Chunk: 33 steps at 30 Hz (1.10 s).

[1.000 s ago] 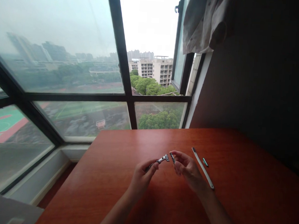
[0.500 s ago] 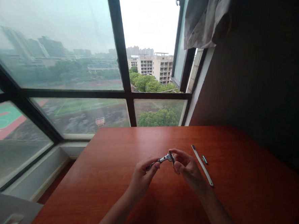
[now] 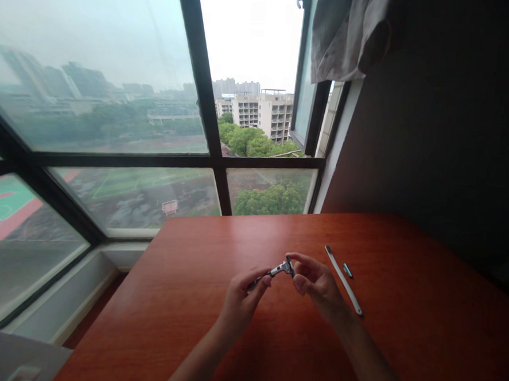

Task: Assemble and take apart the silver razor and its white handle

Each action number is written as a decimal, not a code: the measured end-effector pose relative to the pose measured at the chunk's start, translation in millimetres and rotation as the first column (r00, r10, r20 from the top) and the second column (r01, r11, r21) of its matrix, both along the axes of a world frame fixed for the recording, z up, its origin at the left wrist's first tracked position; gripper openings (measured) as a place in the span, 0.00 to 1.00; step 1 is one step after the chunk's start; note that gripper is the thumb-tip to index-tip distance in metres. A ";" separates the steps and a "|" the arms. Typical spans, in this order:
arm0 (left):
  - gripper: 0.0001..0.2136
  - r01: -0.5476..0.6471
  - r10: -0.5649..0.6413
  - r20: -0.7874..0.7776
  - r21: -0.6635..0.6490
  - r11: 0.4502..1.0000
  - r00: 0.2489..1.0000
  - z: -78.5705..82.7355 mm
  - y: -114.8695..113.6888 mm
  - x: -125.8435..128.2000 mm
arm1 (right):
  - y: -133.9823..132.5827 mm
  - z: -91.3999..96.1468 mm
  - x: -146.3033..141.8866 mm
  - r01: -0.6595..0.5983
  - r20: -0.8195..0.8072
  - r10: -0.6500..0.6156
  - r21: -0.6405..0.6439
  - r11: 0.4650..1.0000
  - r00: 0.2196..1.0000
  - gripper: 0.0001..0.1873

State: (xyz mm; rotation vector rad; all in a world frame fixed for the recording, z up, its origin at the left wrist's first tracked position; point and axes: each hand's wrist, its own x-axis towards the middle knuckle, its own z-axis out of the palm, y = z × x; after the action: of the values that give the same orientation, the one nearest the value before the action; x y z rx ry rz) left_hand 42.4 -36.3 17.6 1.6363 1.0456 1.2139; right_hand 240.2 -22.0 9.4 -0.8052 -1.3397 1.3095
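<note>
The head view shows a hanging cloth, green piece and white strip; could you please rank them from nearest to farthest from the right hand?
1. White strip, just right of the right hand.
2. Green piece, on the strip's far side.
3. Hanging cloth, high up in the view.

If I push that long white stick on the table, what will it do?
The long white stick is probably light, since it looks thin. It may slide easily, because the table looks smooth and shiny. Pushed at one end, it might swivel, being so long.
</note>
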 end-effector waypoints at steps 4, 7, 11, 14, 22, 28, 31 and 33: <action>0.14 -0.002 0.002 -0.009 0.024 1.000 1.000 0.8 0.5 -0.3 | 0.6 -0.3 0.2 -0.004 0.008 0.004 -0.010 1.000 1.000 0.24; 0.13 0.006 -0.006 -0.015 0.028 1.000 1.000 1.2 0.7 -0.7 | 0.6 0.1 0.0 -0.009 0.012 0.009 -0.015 1.000 1.000 0.25; 0.12 0.019 -0.019 -0.029 0.026 0.999 0.999 1.8 1.0 -1.8 | 0.1 1.1 -0.5 -0.010 0.014 0.011 -0.018 1.000 1.000 0.25; 0.12 0.030 -0.028 -0.047 0.031 0.999 0.998 1.9 1.5 -2.9 | 0.5 0.6 -0.8 -0.014 0.020 0.014 -0.015 1.000 1.000 0.25; 0.12 0.041 -0.040 -0.069 0.021 0.999 0.997 -3.9 3.9 -5.1 | 1.9 -3.3 -1.4 -0.004 0.027 0.004 -0.004 1.000 1.000 0.25; 0.12 0.059 -0.058 -0.073 0.008 0.998 0.996 -4.5 4.5 -5.5 | 0.3 -0.9 -2.6 -0.001 0.025 0.001 -0.008 1.000 1.000 0.24; 0.12 0.060 -0.058 -0.084 0.021 0.998 0.995 -4.2 4.9 -5.3 | 0.2 -1.0 -3.7 -0.002 0.036 0.002 -0.014 1.000 0.999 0.25; 0.12 0.058 -0.054 -0.101 0.036 0.998 0.993 -3.9 5.5 -5.5 | 0.6 -2.1 -4.2 -0.009 0.050 0.010 -0.015 1.000 0.999 0.26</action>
State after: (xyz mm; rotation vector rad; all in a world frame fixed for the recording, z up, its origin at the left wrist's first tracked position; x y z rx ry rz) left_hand 37.0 -30.8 13.7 1.7606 1.0364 1.1314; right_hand 236.0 -21.4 7.3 -0.8473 -1.3763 1.3156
